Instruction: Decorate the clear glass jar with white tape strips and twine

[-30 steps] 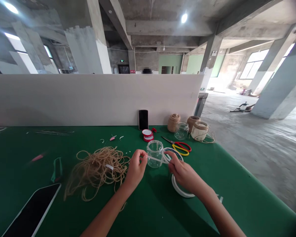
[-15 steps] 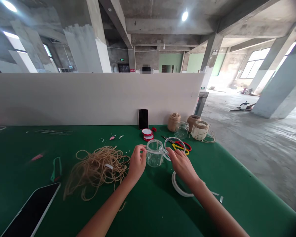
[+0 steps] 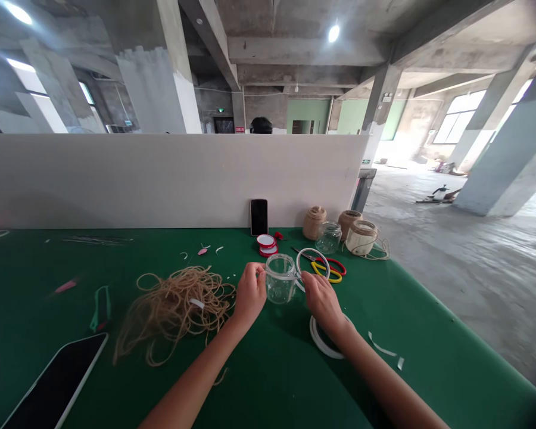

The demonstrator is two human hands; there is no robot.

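Note:
A clear glass jar point(image 3: 280, 291) stands on the green tabletop, between my two hands. A pale tape strip crosses the jar's front just below its neck. My left hand point(image 3: 251, 292) is closed in a pinch at the strip's left end, against the jar's side. On the other side, my right hand point(image 3: 324, 300) is closed on the tape where it meets the white tape roll point(image 3: 299, 263), which stands on edge behind the fingers. A second white tape roll point(image 3: 320, 342) lies flat under my right wrist, partly hidden by the forearm.
Yellow-handled scissors point(image 3: 327, 273) and a red-handled pair lie behind my right hand. Several jars, some twine-wrapped point(image 3: 315, 223), stand at the back right. Loose twine point(image 3: 183, 304) spreads on the left. Red-edged tape rolls point(image 3: 267, 241) lie before an upright phone point(image 3: 259, 217); another phone point(image 3: 56, 381) lies front left.
My right hand and the tape roll have moved slightly left, closer to the jar. The strip now lies closer against the glass. My left hand stays at the jar's left side.

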